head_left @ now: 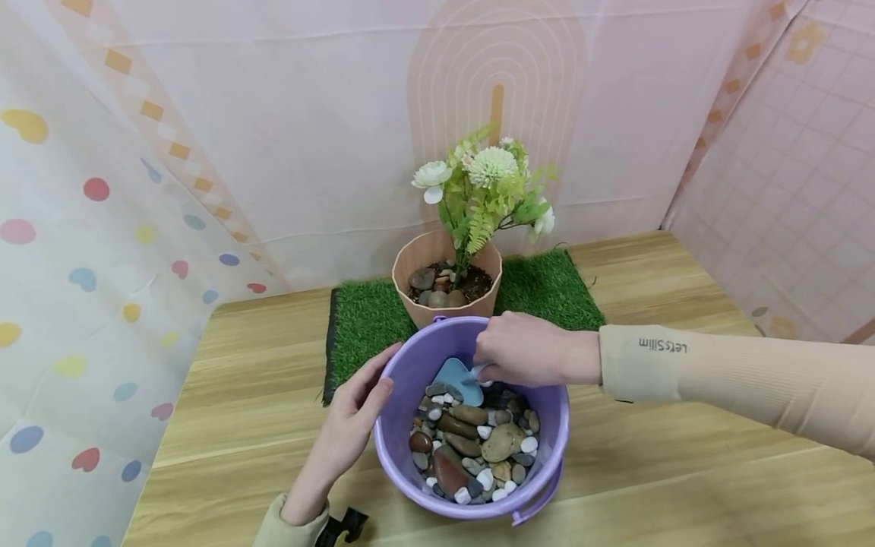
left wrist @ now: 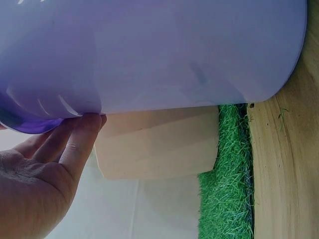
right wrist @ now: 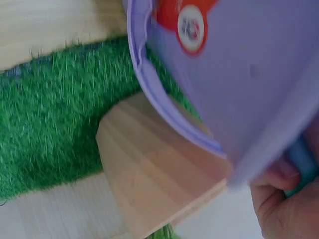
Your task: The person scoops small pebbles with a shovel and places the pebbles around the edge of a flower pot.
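Observation:
A purple bucket (head_left: 472, 510) stands in the middle of the head view, with brown, grey and white stones (head_left: 468, 448) inside. My right hand (head_left: 522, 349) reaches over its far right side and grips the handle of a small blue hand trowel (head_left: 459, 380). The trowel's blade lies against the stones at the back of the bucket; its handle is mostly hidden by the fingers. On the near left, my left hand (head_left: 352, 414) rests against the bucket's outer wall (left wrist: 164, 55), fingers extended just below the rim and thumb at the rim.
Behind the bucket, a peach flowerpot (head_left: 447, 308) with white flowers (head_left: 492, 167), soil and stones stands on a green artificial grass mat (head_left: 550, 285). The bucket's handle (head_left: 540, 501) hangs down at the front right. A black object (head_left: 345, 524) is beside the left sleeve.

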{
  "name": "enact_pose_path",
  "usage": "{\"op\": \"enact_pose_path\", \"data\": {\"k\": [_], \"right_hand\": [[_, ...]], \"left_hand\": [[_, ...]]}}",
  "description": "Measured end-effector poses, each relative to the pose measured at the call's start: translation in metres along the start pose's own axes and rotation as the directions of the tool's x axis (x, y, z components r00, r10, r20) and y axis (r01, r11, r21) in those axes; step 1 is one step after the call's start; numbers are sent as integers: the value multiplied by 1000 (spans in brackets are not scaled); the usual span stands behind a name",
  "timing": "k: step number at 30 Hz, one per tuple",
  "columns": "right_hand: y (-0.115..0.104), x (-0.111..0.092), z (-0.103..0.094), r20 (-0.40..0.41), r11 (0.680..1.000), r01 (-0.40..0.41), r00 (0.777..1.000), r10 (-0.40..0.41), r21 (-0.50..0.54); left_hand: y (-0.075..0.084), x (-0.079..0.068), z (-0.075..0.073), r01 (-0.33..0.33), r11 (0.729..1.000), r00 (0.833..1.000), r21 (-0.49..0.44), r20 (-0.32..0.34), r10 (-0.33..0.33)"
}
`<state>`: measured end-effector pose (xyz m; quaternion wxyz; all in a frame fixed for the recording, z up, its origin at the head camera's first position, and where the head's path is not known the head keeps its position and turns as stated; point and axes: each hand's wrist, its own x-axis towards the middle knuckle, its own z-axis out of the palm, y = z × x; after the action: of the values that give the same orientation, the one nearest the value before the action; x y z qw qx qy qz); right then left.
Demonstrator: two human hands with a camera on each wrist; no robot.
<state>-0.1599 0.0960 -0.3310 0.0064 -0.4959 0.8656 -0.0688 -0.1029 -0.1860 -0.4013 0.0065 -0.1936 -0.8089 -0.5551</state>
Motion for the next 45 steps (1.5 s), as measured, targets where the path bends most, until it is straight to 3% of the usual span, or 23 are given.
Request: {"op": "enact_pose_path", "data": {"k": [7,12,16,21,24,29,45], "right_hand": [[-1,2,1,26,999,45,999,-45,-12],[3,0,-7,28,994,18,999,-21,103],[2,-1,-8,55,978,-61,997,51,198],[-3,-3,-6,103,927,-217,975,195,305],[-6,-4,-7,128,890,-267,963,236,370],[-6,-8,-7,152,844,-297,955,255,446],[4,-40,-27,160,759,-338,940,301,557]], "left_hand": [[1,-1,0,13,1000,1000,-13,-2,-13],[0,-1,1,7,1000,1000,-12,0,-7],[1,-1,0,6,1000,1000,-13,-9,-6],[2,0,0,15,1000,1000,-24,3,-15],[2,0,0,18,999,1000,-26,2,-18],[3,0,0,27,1000,1000,-14,-2,-27],[2,-1,2,24,999,1000,-25,3,-24]]}}
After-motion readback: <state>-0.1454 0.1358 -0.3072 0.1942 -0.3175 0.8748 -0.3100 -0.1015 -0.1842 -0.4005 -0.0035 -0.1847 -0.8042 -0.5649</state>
